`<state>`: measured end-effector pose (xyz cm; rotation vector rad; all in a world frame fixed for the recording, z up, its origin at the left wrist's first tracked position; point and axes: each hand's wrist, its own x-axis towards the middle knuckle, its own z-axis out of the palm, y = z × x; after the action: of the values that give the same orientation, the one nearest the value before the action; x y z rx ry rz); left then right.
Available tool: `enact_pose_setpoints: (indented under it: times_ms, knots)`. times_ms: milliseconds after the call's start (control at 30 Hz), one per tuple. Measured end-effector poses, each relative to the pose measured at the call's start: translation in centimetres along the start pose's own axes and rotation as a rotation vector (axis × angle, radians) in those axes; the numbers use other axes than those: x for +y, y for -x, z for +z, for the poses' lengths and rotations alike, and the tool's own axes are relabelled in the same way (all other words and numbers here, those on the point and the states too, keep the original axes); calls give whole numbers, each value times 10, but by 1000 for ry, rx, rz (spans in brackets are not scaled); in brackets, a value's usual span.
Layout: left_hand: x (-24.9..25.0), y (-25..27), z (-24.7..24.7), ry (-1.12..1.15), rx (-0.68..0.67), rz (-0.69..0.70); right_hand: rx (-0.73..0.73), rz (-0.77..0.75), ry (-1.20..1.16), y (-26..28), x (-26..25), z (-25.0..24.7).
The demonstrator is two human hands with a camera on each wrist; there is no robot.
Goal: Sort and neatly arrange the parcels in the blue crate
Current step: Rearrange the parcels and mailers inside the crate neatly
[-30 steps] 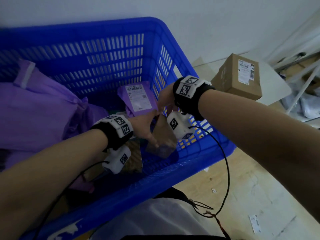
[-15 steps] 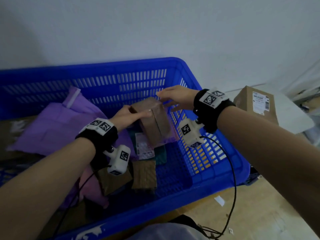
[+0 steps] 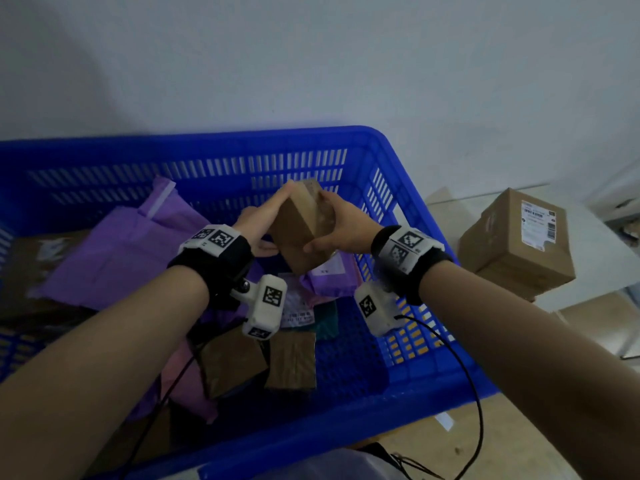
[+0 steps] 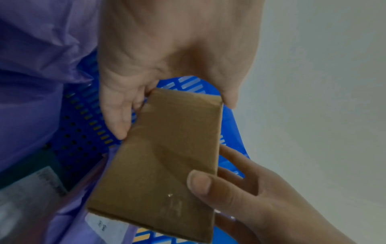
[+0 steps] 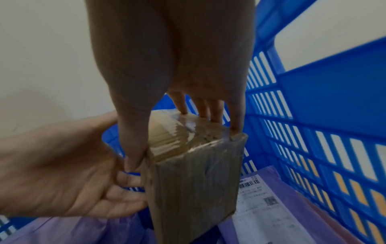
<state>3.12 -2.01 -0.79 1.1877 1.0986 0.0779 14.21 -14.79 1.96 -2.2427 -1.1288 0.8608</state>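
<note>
Both hands hold a small brown cardboard box (image 3: 294, 233) tilted above the far right part of the blue crate (image 3: 207, 143). My right hand (image 3: 343, 226) grips it, thumb on the near face and fingers (image 5: 217, 113) on the taped far side. My left hand (image 3: 263, 220) lies with straight fingers against the box's left edge (image 4: 167, 156). Below the box lies a purple mailer with a white label (image 5: 261, 206). Two small brown boxes (image 3: 292, 358) rest on the crate floor near me.
Large purple mailer bags (image 3: 121, 258) fill the crate's left half, with a pink one (image 3: 183, 375) and a teal parcel (image 3: 325, 317) nearer the middle. Outside, to the right, stacked cardboard boxes (image 3: 519, 237) stand on a white surface. A pale wall rises behind the crate.
The brown box has come up from low in the crate to above the parcels. My right hand shifted from its top to gripping its right side; my left hand followed along its left edge.
</note>
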Motion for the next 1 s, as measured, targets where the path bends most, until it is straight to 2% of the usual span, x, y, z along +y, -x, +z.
enact_pose_setpoints:
  times_ms: [100,200,300,400,467,533,633,733,800,900,1000]
  knots:
    - [-2,-2,1,6,-20,40,55,52,-79,-3,4,-1]
    - [-10,-6,-7,26,4,123,93,210,-435,-2,9,-3]
    - [-20,-14,-17,-191,-26,338,-3,373,-821,-2,16,-8]
    - [-25,-16,-22,-462,-123,594,-126,426,-1089,-5,21,-9]
    - [-28,-17,-25,-645,-68,723,-169,444,-1191,-7,19,-9]
    - [-25,-16,-29,-663,18,790,-190,445,-1211,-8,18,-9]
    - [-19,-13,-33,-744,62,811,-238,435,-1146,-12,21,-8]
    - [-13,-10,-37,-862,8,821,-263,444,-1134,-15,26,-5]
    - [-11,-8,-41,-861,-34,822,-256,452,-1164,-15,27,-5]
    - [-11,-5,-42,-720,-31,756,-257,399,-1131,-12,27,-7]
    - [-15,-6,-43,-536,-13,596,-223,319,-986,-9,23,-7]
